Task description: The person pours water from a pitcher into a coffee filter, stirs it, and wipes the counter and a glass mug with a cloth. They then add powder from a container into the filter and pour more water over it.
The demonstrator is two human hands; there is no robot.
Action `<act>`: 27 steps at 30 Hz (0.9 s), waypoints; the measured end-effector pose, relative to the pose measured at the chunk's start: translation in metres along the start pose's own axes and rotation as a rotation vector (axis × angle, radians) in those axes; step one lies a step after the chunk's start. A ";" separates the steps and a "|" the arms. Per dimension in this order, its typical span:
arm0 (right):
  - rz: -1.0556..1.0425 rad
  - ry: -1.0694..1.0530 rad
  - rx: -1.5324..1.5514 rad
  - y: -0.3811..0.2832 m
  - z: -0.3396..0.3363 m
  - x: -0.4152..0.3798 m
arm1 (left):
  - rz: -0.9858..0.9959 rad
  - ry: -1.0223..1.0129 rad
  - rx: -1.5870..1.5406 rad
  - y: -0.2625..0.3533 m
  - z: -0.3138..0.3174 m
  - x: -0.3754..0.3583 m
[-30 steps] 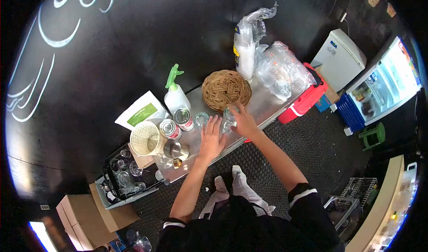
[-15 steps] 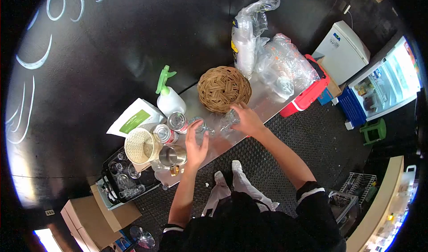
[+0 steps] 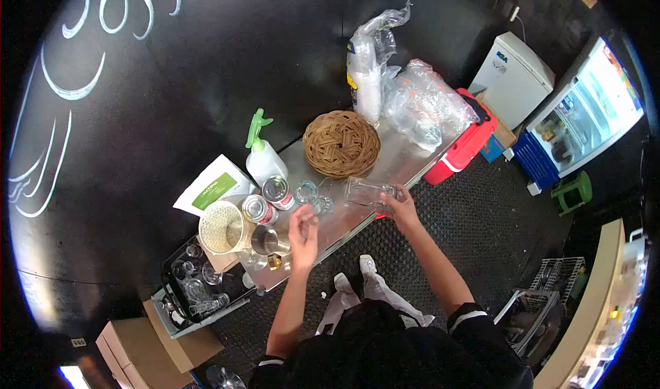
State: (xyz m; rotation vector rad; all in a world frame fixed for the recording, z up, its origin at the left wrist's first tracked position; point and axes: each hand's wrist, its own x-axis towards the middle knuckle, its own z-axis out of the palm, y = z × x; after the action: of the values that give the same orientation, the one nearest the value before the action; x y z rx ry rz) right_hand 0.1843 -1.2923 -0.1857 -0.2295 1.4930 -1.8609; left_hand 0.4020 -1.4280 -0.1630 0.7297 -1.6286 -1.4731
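In my right hand [image 3: 400,204] is a clear glass [image 3: 366,192], tilted on its side just below the round woven basket [image 3: 341,143]. My left hand [image 3: 303,234] is raised over the metal table [image 3: 337,218], its fingers slightly curled and blurred, so what is between them cannot be made out. Clear glassware [image 3: 313,195] stands just beyond its fingertips. Close by on the left are two cans, one [image 3: 278,189] nearer the glassware and one [image 3: 256,209] beside it, and a metal pitcher [image 3: 265,239].
A spray bottle [image 3: 265,160], a white pouch [image 3: 214,186] and a cream woven container [image 3: 221,228] line the table's left part. Plastic-wrapped cups [image 3: 364,79] and bags [image 3: 430,103] lie at the right. A crate of glasses [image 3: 196,286] sits lower left; a red cooler [image 3: 462,152] adjoins the right end.
My right hand has moved right and toward the table's front edge, bringing the glass away from the basket. My left hand's fingers are closer together. The whole view has shifted slightly.
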 end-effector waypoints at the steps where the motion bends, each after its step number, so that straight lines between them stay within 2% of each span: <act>1: 0.071 -0.012 0.149 0.003 0.000 -0.007 | -0.037 -0.028 -0.099 -0.005 0.002 -0.005; 2: 0.139 -0.027 0.297 0.005 0.000 -0.014 | -0.155 -0.109 -0.008 -0.009 0.004 -0.011; 3: 0.120 -0.024 0.301 0.005 0.005 -0.023 | -0.141 -0.120 -0.013 -0.008 0.012 -0.015; 5: 0.079 0.033 0.344 0.005 0.020 -0.046 | -0.343 -0.236 -0.185 -0.008 0.034 -0.026; 7: 0.047 0.025 0.313 0.008 0.026 -0.065 | -0.369 -0.305 -0.266 0.002 0.052 -0.025; 9: 0.079 -0.157 0.571 0.004 0.029 -0.082 | -0.391 -0.380 -0.348 0.019 0.068 -0.027; 11: 0.045 -0.197 0.558 -0.001 0.028 -0.102 | -0.380 -0.405 -0.481 0.045 0.081 -0.029; 12: 0.074 -0.200 0.603 -0.003 0.027 -0.111 | -0.445 -0.353 -0.533 0.067 0.088 -0.034; 13: 0.100 -0.202 0.649 -0.005 0.024 -0.120 | -0.439 -0.383 -0.533 0.064 0.094 -0.037; 15: 0.084 -0.176 0.625 -0.013 0.015 -0.141 | -0.168 -0.479 -0.511 0.051 0.108 -0.044; 19: -0.086 -0.227 0.504 -0.022 -0.025 -0.171 | -0.164 -0.595 -0.635 0.075 0.143 -0.055; 20: -0.155 -0.207 0.328 -0.024 -0.042 -0.177 | -0.213 -0.634 -0.606 0.086 0.153 -0.061; 21: -0.217 -0.179 0.151 -0.028 -0.058 -0.185 | -0.209 -0.674 -0.609 0.095 0.163 -0.067; 22: -0.242 -0.151 0.156 -0.044 -0.068 -0.200 | -0.146 -0.733 -0.551 0.102 0.174 -0.072; 24: -0.516 0.064 -0.137 -0.078 -0.090 -0.239 | -0.063 -0.815 -0.444 0.113 0.199 -0.088; 27: -0.641 0.109 -0.093 -0.107 -0.138 -0.299 | -0.046 -0.984 -0.485 0.136 0.241 -0.125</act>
State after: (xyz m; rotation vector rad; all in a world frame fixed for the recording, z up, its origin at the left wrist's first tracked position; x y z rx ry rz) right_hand 0.2776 -0.9902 -0.0440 -0.7319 1.7141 -2.3230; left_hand 0.2727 -1.1770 -0.0518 -0.3106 -1.7700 -2.3406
